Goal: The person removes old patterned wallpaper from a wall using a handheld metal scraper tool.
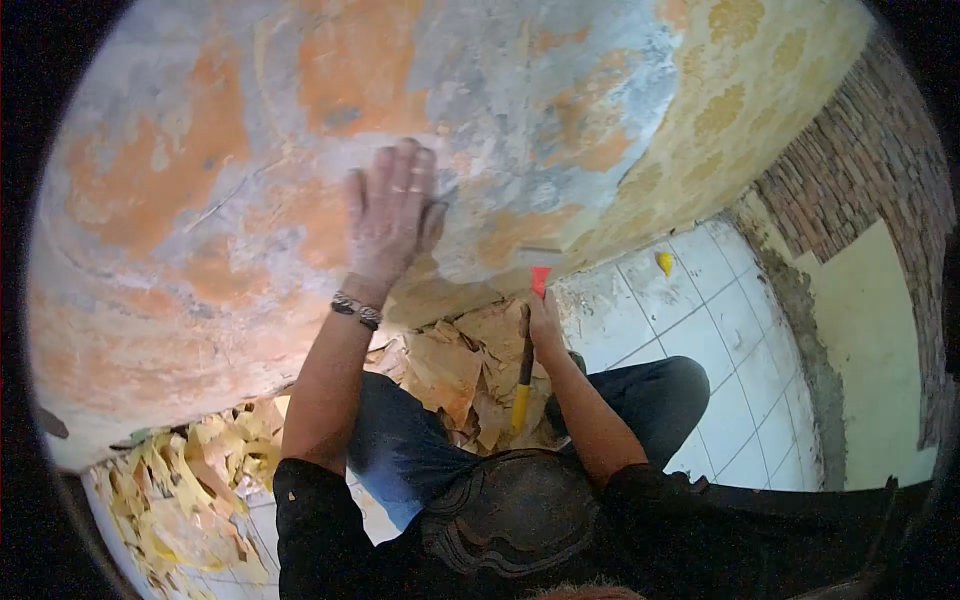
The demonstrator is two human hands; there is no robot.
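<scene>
My left hand (388, 205) lies flat with its fingers stretched out against the patchy orange and grey wall (300, 200); the fingers are slightly blurred. Lower and to the right, my right hand (543, 330) is wrapped round a scraper (540, 279), whose red neck and flat metal blade point toward the wall's lower part. Most of the scraper's handle is hidden in the fist. Beside that hand shows a yellow and black tool handle (521, 385), over the torn wallpaper scraps (445, 375) between my knees.
Yellow patterned wallpaper (735, 110) still covers the wall at the right. Peeled strips (185, 490) are heaped at lower left. White floor tiles (720, 340) extend to the right, with a small yellow object (665, 263) on them. Stone-look cladding (870, 140) covers the adjoining wall.
</scene>
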